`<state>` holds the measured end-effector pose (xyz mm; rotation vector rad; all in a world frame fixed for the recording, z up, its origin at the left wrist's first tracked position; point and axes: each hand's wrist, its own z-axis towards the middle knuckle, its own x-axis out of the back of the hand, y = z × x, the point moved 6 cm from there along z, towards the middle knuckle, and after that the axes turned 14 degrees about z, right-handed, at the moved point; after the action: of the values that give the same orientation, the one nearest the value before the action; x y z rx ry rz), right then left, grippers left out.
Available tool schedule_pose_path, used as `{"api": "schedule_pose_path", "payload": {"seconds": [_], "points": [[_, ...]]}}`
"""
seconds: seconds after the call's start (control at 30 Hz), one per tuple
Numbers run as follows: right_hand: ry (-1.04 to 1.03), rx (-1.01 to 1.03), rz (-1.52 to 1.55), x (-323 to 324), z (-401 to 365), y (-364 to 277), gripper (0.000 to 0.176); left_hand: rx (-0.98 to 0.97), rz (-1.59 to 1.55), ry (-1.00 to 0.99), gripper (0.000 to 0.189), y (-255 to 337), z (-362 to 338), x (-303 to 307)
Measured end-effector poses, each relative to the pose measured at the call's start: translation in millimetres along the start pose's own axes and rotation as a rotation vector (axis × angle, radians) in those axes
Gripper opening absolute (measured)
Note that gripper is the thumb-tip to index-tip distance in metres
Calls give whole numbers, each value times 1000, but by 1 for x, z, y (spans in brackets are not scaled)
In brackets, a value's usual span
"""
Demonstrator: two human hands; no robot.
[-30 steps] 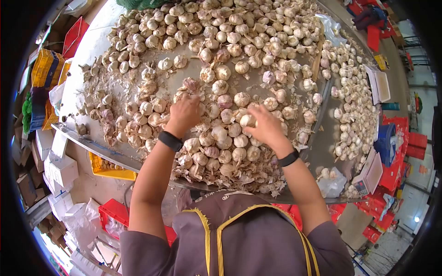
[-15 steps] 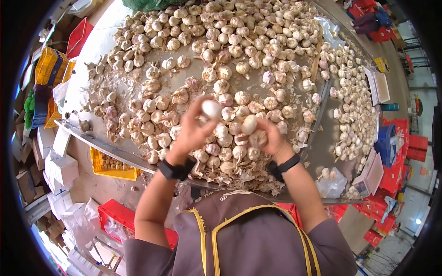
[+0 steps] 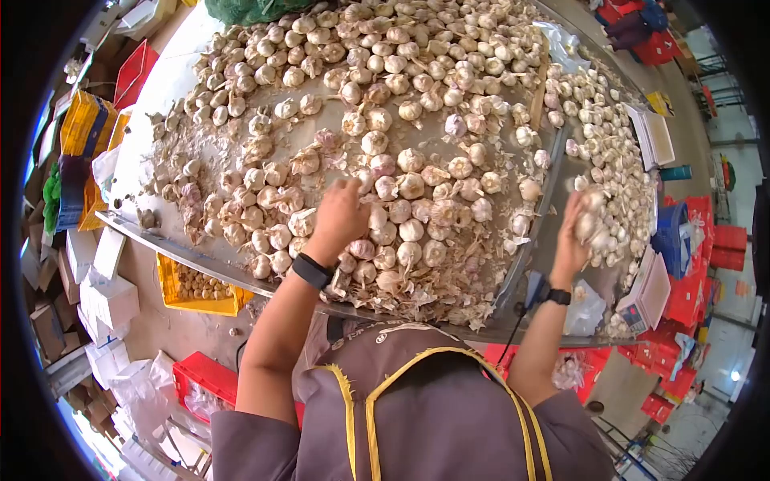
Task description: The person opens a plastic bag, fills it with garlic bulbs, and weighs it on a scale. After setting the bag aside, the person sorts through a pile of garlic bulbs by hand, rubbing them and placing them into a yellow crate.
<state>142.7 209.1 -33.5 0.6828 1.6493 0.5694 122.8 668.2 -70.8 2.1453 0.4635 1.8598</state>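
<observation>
Below the left edge of the surface (image 3: 170,88) we see a yellow crate (image 3: 200,305) with bulbs in it. On the surface itself, garlic bulbs (image 3: 374,143) and loose skins spread from the left side, with a green net (image 3: 257,10) at the far edge.

Our left hand (image 3: 341,215) is over the bulbs toward the front edge, its fingers bent down among them. Bulbs lie on both sides of it and beyond its fingertips; we cannot tell whether it grips one. Just right of it more bulbs sit close together, and papery skins (image 3: 433,309) gather along the front edge.

Farther right, a dark strip (image 3: 517,268) runs back from the front edge. Past it is our right hand (image 3: 569,244), with a blurred bulb (image 3: 589,223) against its fingers; we cannot tell whether it is grasped or let go. Paler bulbs (image 3: 609,160) are heaped just beyond and right of this hand, toward the right edge. A clear plastic bag (image 3: 589,309) rests near the front right corner.
</observation>
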Motion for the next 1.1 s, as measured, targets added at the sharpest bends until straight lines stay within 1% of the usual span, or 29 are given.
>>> {"api": "schedule_pose_path", "payload": {"seconds": [0.03,0.1,0.13,0.17,0.2,0.23,0.27,0.3,0.33,0.37,0.43,0.47,0.5,0.53,0.57,0.6,0.63,0.7,0.73,0.77,0.83,0.87,0.9,0.93,0.97,1.0,1.03,1.1], "points": [[-35,196,-5,-10,-4,-14,73,2,69,0,43,-9,0,-4],[24,267,-125,-8,5,-40,62,26,140,-144,43,-23,5,-26],[56,155,-388,7,15,-47,56,26,134,-143,43,-26,7,-33],[90,42,-648,27,23,-44,50,18,155,-75,40,-26,7,-34],[172,10,-1093,52,28,-31,45,11,177,-7,37,-26,5,-34],[256,-29,-1536,88,26,-9,40,13,177,-11,37,-27,7,-33],[333,77,-2013,109,10,45,41,21,110,-58,38,-28,11,-33],[108,-57,-2368,140,11,59,46,30,42,-103,39,-28,15,-32],[-140,-167,-2769,158,9,76,53,33,43,-102,39,-28,17,-26],[-501,-140,-3148,172,1,97,55,121,-230,-148,34,-32,18,-21],[-440,-180,-3221,180,-1,115,53,298,-778,-236,26,-34,15,-10],[-441,-183,-3223,179,1,116,53,419,-1088,-288,14,-29,9,-2],[-203,-196,-3025,175,5,108,51,420,-1093,-288,14,-31,6,-5],[10,-203,-2812,172,8,98,49,367,-1175,-273,15,-31,5,-8],[11,-185,-2617,163,13,88,43,313,-1257,-257,19,-29,4,-9],[206,-158,-2295,152,18,71,41,315,-1079,-301,21,-22,-1,-10],[374,-130,-1963,144,19,55,40,235,-707,-302,26,-14,-1,-7],[350,-113,-1481,116,16,63,38,166,-54,-244,34,6,-8,2],[353,-96,-1416,103,11,71,35,140,153,-271,44,15,-9,-2],[352,-96,-1419,100,11,66,35,140,151,-270,44,21,-8,-8],[346,-128,-1394,103,11,52,31,37,345,-335,55,28,-9,-27],[331,-203,-1626,114,14,44,29,20,339,-310,54,30,-6,-29],[329,-198,-1627,120,16,51,29,16,339,-310,54,31,-4,-21],[275,-352,-1911,134,17,64,29,49,235,-329,49,28,-3,-12],[207,-518,-2187,150,16,80,29,84,133,-346,44,23,-1,-2],[91,-536,-2396,164,16,97,32,203,-122,-422,47,10,-3,1],[-36,-554,-2598,179,14,117,35,208,-117,-419,47,-3,-5,0],[-155,-701,-3068,200,14,154,41,271,-714,-490,51,-17,-12,-6]]}}
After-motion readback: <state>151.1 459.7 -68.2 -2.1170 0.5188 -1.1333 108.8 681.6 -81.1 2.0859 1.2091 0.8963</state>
